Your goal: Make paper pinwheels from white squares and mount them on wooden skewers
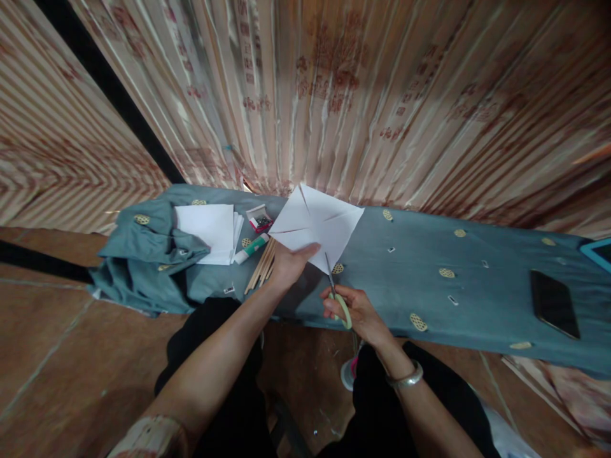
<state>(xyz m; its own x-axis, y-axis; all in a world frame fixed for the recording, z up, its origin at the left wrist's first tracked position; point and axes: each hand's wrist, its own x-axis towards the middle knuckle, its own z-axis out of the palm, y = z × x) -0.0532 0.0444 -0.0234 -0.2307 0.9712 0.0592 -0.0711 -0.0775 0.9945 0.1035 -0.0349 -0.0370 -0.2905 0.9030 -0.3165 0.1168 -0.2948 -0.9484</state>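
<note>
The white paper sheet is held over the desk, turned as a diamond: 1 corner points away from the person, 1 toward the person, and 2 to the sides. Dark slits run inward from its far and left corners. The scissors have their long axis running away from the person, tip leaning slightly left, with 1 blade showing over the near corner. The left arm reaches forward and right; the left hand has its grip pinched on the sheet's near-left edge, thumb on top, pointing right. The right hand has its grip closed around the scissors' handles, forearm angled forward and left.
</note>
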